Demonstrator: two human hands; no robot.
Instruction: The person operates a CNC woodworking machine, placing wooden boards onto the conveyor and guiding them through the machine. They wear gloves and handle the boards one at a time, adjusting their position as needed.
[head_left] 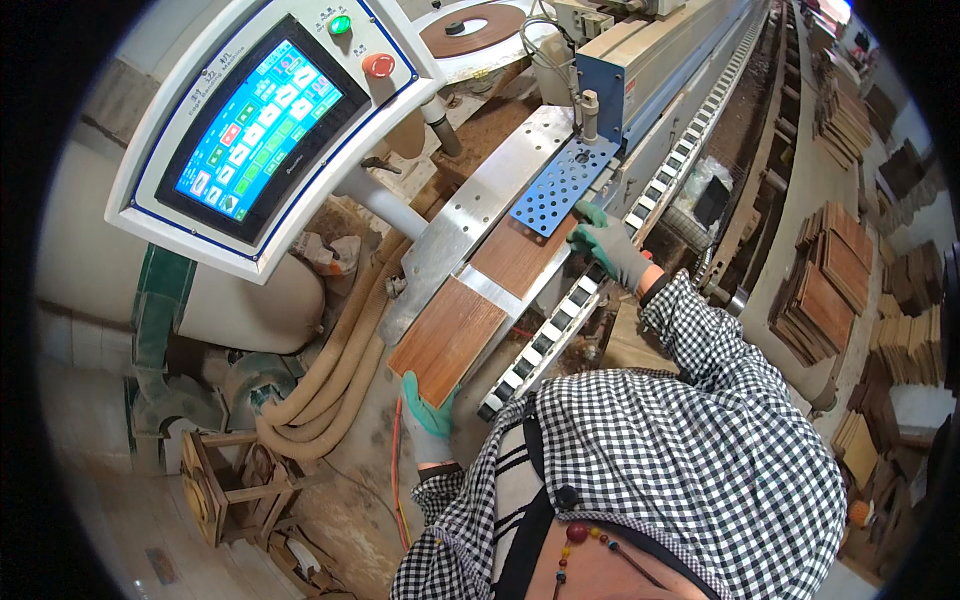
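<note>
My left hand [428, 412], in a grey and green work glove, grips the near end of a reddish-brown wooden board [447, 338], its thumb on top. That board lies on the metal feed table, its near end reaching past the edge. Farther along, past a strip of bare metal, a second wooden board [520, 254] runs under a blue perforated plate [564, 186]. My right hand [612, 250], gloved the same way, is at the second board's right edge beside the plate. Its fingers are bent against that edge, and some of the fingertips are hidden.
A control panel with a lit touchscreen [262, 130] and a red button [378, 66] stands to the left. A chain conveyor track [545, 340] runs along the right of the feed table [430, 275]. Stacked boards [825, 280] lie far right; thick hoses [335, 385] curve at lower left.
</note>
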